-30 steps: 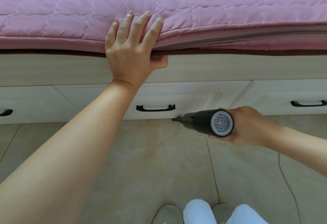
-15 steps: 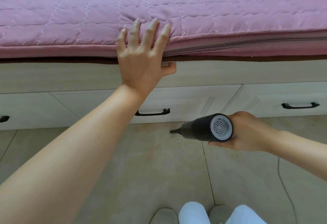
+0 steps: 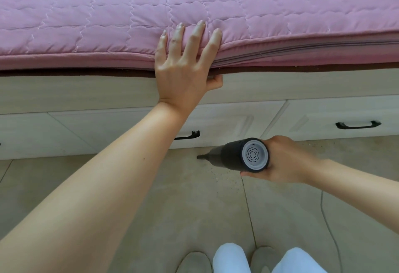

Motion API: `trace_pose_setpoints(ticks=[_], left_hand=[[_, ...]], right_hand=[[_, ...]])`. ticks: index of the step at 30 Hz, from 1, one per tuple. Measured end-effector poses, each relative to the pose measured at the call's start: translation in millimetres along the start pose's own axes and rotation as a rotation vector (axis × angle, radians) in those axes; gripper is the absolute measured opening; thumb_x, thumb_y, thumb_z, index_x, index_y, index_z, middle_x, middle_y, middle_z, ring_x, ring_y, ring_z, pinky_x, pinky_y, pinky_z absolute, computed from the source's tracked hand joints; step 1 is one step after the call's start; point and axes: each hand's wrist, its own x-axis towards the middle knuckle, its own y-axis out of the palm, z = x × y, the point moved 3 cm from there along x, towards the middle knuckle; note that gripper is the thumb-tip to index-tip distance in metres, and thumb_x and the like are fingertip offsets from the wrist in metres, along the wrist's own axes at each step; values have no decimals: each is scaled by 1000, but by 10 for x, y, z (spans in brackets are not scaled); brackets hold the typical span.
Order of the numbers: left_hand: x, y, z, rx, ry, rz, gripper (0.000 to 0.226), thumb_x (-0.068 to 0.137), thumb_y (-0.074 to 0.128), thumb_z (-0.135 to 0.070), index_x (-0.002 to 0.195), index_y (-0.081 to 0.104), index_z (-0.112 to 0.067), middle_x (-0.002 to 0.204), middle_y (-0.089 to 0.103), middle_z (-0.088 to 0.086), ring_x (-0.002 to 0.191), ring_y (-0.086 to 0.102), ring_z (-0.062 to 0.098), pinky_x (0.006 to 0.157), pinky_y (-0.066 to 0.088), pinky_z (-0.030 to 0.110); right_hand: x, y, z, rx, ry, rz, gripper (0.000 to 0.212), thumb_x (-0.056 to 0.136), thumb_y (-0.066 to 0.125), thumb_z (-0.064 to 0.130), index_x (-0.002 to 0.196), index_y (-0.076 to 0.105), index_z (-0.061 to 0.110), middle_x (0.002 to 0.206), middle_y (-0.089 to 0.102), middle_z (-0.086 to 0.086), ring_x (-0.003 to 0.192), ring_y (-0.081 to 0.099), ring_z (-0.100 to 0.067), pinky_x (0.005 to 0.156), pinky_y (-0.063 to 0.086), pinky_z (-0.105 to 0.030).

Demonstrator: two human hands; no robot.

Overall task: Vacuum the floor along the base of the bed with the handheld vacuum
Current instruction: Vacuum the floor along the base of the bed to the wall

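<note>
Along the base of the bed (image 3: 129,91) our right hand (image 3: 287,160) clenches the handheld vacuum (image 3: 237,156) — its nozzle has crept left over the gritty floor (image 3: 172,197) — while our left hand (image 3: 185,67) stays spread on the mattress edge.

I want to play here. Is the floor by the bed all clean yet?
Not yet. The right hand holds the handheld vacuum with its nozzle near the drawers. Dark crumbs still dot the floor under it and rightward. Left of it looks clean. The left hand rests on the quilt.
</note>
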Motion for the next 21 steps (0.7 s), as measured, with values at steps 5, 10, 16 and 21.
trace_pose_setpoints(ticks=[5,10,16,21], left_hand=[[-15,0,-11,-23,-45,-16,86,54,69,-69,131,63,-31,131,66,-1,117,64,31,100,49,51],[-19,9,-16,-16,-40,-30,86,53,69,-69,130,64,-31,130,66,-1,116,65,30,99,50,50],[-24,35,-7,-7,-28,-52,85,54,71,-69,129,64,-31,129,67,-1,115,66,30,98,50,50],[-25,39,3,26,-2,-64,83,57,68,-71,130,65,-31,128,67,-1,114,66,30,97,51,50]], right_hand=[[-96,-69,-1,-29,-49,-2,50,69,69,62,103,61,27,81,70,8,72,64,-17,57,41,-21],[-83,-81,-8,-46,-39,-28,49,69,68,61,102,62,26,79,70,7,69,64,-19,55,39,-21],[3,-69,15,-59,-21,-19,52,72,65,61,109,59,25,87,70,6,76,63,-18,55,34,-15],[-43,-82,-21,-11,-16,-23,46,70,67,59,101,61,25,73,64,12,69,62,-17,56,40,-19]])
